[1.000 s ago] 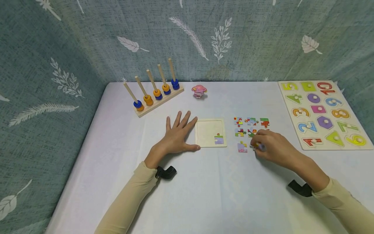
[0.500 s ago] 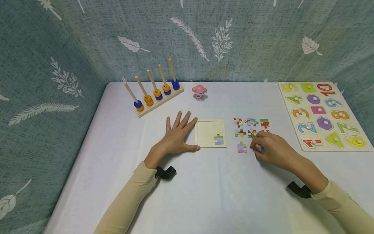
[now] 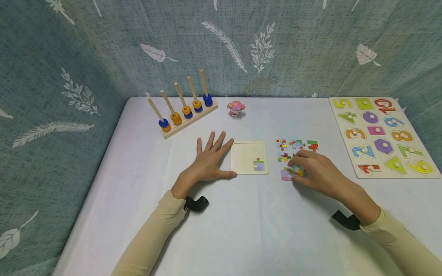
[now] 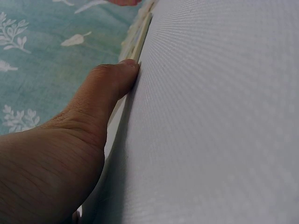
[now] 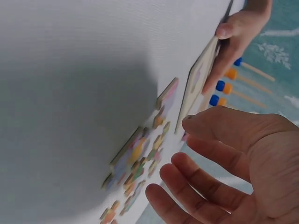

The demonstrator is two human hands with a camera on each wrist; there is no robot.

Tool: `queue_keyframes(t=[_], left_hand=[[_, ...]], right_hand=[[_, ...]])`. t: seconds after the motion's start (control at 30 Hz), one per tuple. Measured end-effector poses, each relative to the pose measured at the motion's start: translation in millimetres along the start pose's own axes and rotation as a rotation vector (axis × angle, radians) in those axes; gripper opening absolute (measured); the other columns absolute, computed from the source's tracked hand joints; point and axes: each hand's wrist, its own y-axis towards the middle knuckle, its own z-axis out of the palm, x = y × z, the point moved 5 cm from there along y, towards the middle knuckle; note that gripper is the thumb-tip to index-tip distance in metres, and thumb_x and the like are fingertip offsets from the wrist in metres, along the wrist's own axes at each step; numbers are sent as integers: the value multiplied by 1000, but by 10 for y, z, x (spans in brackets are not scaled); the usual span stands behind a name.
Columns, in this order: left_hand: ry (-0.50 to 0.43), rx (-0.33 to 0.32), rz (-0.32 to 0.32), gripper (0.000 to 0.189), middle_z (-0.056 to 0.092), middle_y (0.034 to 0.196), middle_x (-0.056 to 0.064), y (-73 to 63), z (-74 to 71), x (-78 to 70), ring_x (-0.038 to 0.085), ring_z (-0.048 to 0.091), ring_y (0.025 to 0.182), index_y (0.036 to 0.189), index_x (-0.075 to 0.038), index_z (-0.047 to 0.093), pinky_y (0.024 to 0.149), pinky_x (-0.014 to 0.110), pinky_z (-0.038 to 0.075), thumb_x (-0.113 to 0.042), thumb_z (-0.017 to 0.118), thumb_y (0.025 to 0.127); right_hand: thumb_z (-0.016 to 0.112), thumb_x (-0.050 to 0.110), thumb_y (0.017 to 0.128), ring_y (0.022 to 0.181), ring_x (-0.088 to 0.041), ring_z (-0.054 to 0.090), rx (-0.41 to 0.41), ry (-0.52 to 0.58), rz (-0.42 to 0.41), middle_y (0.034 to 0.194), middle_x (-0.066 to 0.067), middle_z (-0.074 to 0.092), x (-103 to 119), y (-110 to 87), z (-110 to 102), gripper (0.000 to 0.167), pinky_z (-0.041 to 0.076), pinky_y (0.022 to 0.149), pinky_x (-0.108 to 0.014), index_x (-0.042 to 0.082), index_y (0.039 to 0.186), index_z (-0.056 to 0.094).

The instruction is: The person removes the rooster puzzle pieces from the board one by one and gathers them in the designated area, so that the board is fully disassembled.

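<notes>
My left hand (image 3: 207, 165) lies spread on the white table, its fingers and thumb against the left side of a square wooden puzzle tray (image 3: 243, 157). One jigsaw piece (image 3: 259, 165), lilac and green, sits in the tray's lower right corner. Over the loose pieces to the right hovers my right hand (image 3: 321, 174), fingers apart and loosely bent, with nothing between them in the right wrist view. Below it lies a piece with a yellow patch (image 5: 135, 151), partly covered in the head view. A lilac piece (image 3: 285, 176) lies just left of its fingertips.
Several more jigsaw pieces (image 3: 281, 143) lie in rows right of the tray. A wooden peg stand with blue and orange rings (image 3: 188, 124) stands back left, near a small pink figure (image 3: 236, 108). A number and shape board (image 3: 376, 165) lies at the right.
My right hand has moved a little to the left, and its fingers have parted from the yellow-patched piece, which stays on the table. My left hand has kept its place.
</notes>
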Motion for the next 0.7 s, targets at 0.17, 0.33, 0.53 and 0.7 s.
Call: queue_keyframes(t=[0.17,0.33,0.53,0.7], left_hand=[[9,10,-5,112,-2,168,8,8,6,1,35,-15,150,162,-22,17,109,67,-16,-68,74,77],[5,12,-4,112,-2,168,8,12,3,-3,35,-15,150,162,-21,18,108,67,-17,-67,74,77],[4,8,-3,113,-2,168,8,13,6,5,35,-15,150,162,-21,18,108,67,-17,-67,75,77],[-7,-2,3,113,-1,168,9,5,6,7,36,-14,150,162,-21,18,108,68,-16,-67,75,76]], right_hand=[[84,6,76,90,-19,63,6,4,2,97,-3,66,39,82,42,20,53,73,-40,7,94,75],[80,5,77,95,-22,64,31,17,11,99,-3,66,87,164,70,20,53,79,-43,7,96,75],[78,4,77,95,-22,62,77,35,1,103,-4,66,169,287,119,23,52,77,-40,7,100,75],[79,4,77,90,-19,62,72,26,-56,99,-4,66,248,409,174,24,51,72,-37,6,100,75]])
